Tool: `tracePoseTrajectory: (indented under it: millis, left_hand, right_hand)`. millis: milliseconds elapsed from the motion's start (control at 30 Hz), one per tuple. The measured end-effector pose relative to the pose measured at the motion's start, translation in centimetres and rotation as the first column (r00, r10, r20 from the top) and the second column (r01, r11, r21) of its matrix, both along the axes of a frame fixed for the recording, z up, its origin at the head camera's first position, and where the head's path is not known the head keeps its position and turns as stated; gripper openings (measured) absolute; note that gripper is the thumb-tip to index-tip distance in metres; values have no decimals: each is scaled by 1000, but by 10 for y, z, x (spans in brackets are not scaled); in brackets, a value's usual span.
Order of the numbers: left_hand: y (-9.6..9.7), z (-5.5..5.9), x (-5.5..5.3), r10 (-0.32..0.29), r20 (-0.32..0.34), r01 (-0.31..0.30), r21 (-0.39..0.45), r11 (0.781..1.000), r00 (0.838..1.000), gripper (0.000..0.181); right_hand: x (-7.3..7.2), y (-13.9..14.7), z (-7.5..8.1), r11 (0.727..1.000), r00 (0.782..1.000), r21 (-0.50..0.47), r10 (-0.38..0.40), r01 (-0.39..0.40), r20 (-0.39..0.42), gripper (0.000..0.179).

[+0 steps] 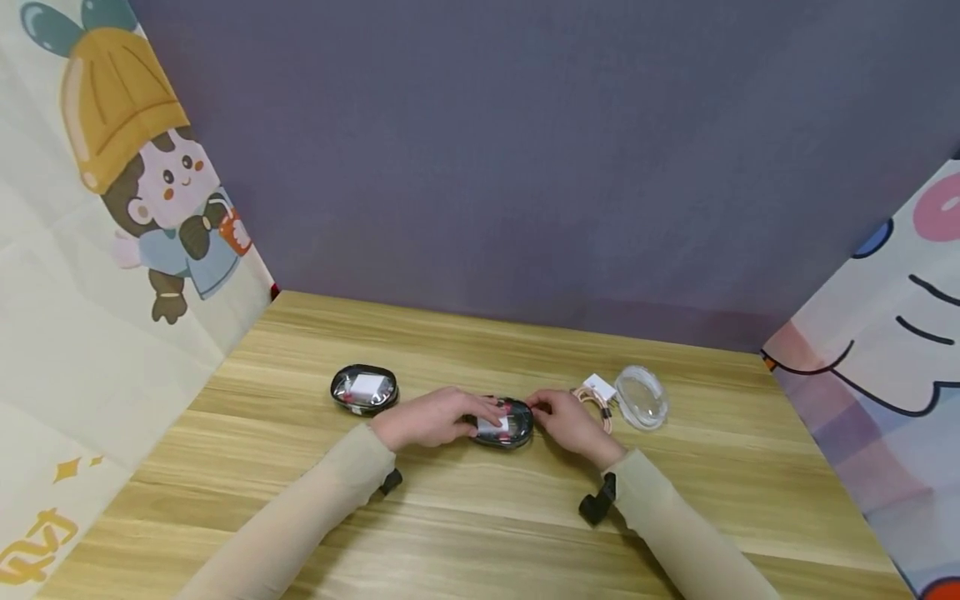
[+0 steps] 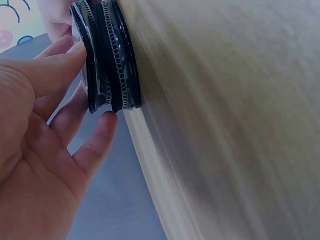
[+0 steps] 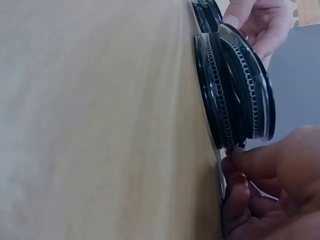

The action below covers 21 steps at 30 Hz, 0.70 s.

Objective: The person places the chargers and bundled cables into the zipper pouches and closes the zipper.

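A cream cloth printed with a cartoon figure in a yellow hat (image 1: 142,150) hangs at the far left. Near it, on the pale wood-grain counter (image 1: 480,525), lies an oval black pouch with a clear top and a white card inside (image 1: 347,387). Next comes the left hand (image 1: 438,418), its fingers over the top and thumb at the side, gripping a second oval black zip pouch with a clear top (image 1: 517,427), which rests mid-counter. At that pouch's right end, the right hand (image 1: 567,422) pinches at the zip between finger and thumb; whether it holds the pull tab is hidden. Just beyond this hand lie a coiled peach-coloured cable (image 1: 602,403) with a white tag (image 1: 599,387) and, rightmost, a clear round plastic case (image 1: 642,397).
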<state>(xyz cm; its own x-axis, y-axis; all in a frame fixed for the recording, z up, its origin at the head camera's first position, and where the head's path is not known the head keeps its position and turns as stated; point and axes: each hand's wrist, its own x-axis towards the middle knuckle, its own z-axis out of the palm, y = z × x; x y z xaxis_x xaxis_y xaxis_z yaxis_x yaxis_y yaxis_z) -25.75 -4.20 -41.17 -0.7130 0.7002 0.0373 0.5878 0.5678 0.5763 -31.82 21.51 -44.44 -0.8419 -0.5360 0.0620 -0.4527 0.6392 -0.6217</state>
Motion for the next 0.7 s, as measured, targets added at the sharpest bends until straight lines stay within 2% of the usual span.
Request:
tracePoseTrajectory:
  millis: [267, 567, 700]
  left_hand:
    - [0, -3, 0, -27, -30, 27, 10, 1000, 999, 40]
    - [0, -5, 1, -17, -47, 18, 17, 1000, 999, 40]
    - [0, -5, 1, -12, -45, 13, 16, 1000, 999, 40]
  right_hand:
    - [0, -6, 4, 999, 999, 36, -33, 35, -40, 11]
    - [-7, -6, 2, 996, 990, -58, -53, 61, 134, 10]
    - [-8, -6, 3, 997, 987, -38, -68, 74, 148, 12]
